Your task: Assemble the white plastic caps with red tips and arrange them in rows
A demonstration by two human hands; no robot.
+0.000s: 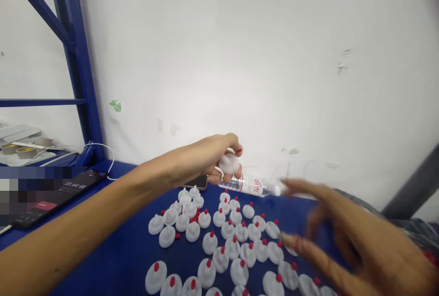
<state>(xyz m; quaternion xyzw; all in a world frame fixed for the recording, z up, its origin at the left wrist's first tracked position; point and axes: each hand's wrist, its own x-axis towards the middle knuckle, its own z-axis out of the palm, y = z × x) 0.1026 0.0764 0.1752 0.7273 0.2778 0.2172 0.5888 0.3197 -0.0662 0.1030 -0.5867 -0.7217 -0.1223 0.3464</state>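
My left hand is raised near the middle, its fingers closed round a white rounded piece with a red tip beside the thumb. Lower right, my right hand is blurred by motion, fingers spread with nothing between them, over the edge of the group of discs. Many white discs with red tips stand in loose rows on the blue table. To their left is a cluster of white discs without red caps, with small loose red caps among them.
A clear plastic bottle lies behind the discs, beside a phone. A larger phone with a white cable lies at left. Blue metal frame rises at left against the white wall. Dark bagged material is at right.
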